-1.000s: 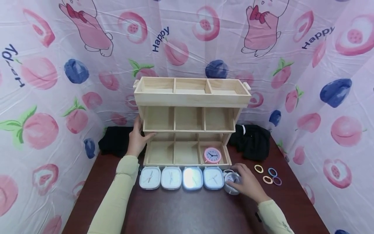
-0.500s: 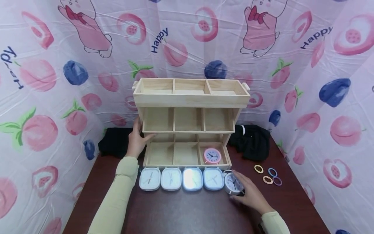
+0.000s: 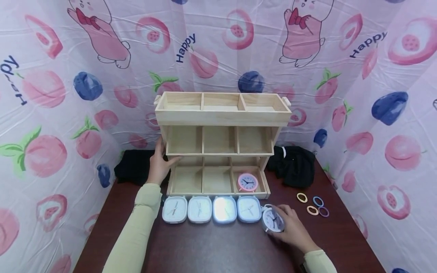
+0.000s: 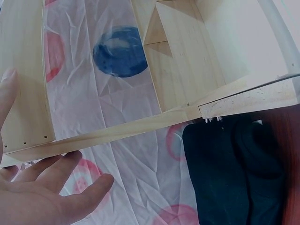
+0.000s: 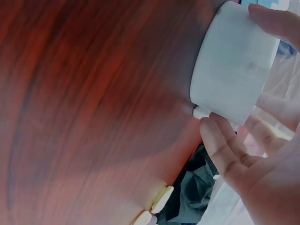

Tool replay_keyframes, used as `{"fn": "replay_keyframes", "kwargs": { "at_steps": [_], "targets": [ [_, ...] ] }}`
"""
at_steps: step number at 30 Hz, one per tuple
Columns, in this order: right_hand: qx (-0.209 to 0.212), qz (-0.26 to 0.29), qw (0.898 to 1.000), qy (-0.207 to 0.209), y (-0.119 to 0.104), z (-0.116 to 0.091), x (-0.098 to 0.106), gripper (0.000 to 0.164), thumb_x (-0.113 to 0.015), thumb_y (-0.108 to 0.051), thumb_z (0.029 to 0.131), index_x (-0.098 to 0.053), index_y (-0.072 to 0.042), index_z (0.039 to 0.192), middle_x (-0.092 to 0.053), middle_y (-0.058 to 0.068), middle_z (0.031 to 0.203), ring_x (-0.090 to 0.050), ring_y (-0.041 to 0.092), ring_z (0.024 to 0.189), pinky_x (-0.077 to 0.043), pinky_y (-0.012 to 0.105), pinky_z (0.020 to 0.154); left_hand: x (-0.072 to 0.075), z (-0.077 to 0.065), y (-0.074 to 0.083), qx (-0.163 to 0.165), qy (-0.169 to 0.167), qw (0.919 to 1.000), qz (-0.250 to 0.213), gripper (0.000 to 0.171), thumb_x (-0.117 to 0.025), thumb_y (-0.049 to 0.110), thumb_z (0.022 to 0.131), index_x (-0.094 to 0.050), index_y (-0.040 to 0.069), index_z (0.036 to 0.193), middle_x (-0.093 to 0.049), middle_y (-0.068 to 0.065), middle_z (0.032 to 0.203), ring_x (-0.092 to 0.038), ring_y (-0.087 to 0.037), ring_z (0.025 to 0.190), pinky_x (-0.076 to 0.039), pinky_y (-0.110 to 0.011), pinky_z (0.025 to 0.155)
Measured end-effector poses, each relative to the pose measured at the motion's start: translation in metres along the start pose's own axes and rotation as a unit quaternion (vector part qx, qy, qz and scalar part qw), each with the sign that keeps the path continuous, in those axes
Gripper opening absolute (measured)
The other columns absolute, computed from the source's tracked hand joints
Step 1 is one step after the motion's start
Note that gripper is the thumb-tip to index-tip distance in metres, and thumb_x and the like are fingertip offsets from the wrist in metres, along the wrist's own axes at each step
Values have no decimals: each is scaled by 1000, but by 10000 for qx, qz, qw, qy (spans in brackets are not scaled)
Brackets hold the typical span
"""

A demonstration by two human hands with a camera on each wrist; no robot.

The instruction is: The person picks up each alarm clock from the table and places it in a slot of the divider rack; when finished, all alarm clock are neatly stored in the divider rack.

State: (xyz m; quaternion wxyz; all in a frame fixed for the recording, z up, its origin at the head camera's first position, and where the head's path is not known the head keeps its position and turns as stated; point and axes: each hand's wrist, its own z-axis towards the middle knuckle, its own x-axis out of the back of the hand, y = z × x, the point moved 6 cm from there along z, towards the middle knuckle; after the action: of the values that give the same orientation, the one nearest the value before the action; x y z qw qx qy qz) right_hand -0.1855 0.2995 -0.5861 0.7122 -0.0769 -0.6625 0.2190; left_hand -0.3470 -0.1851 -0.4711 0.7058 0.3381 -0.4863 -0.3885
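A tiered wooden rack with divided compartments stands at the back of the table. My left hand holds its left side, thumb in front; in the left wrist view, that hand's fingers lie against the outside of the side panel. My right hand grips a round white alarm clock at the right end of a row of clocks. From the right wrist, the clock's white side shows between thumb and fingers. A pink alarm clock sits in the rack's bottom right compartment.
Several square clocks line the rack's front. Black cloth lies at its right, with more dark cloth at its left. Several coloured rings, including a yellow ring, lie on the right. A printed curtain surrounds the table.
My right hand has shifted slightly toward the front and right with the round clock, whose face now shows more fully. The left hand keeps its place on the rack.
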Motion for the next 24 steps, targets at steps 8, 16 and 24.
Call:
{"fn": "replay_keyframes", "kwargs": {
  "at_steps": [8,16,24],
  "targets": [
    [-292,-169,9992,-222,-5,-10,3,90,-102,-36,67,-65,-12,145,-68,10,134,-61,27,115,-57,52,97,0,1,1,0,-20,10000,-27,113,-88,20,91,-12,29,173,-34,-21,172,-39,-39,158,-37,-55,129],
    [-468,-64,9986,220,-6,-25,9,88,-101,-36,64,-69,-7,141,-70,14,131,-64,31,115,-59,53,93,0,0,0,-19,15,10000,-36,111,-88,19,90,-15,26,173,-36,-24,170,-43,-41,156,-38,-54,129],
    [-482,246,9918,1159,-9,-30,27,90,-103,-33,62,-67,-8,142,-71,14,128,-63,31,112,-56,51,88,0,1,0,-63,53,9999,-57,112,-89,17,89,-15,26,173,-37,-23,170,-42,-41,156,-37,-54,129]
  ]
}}
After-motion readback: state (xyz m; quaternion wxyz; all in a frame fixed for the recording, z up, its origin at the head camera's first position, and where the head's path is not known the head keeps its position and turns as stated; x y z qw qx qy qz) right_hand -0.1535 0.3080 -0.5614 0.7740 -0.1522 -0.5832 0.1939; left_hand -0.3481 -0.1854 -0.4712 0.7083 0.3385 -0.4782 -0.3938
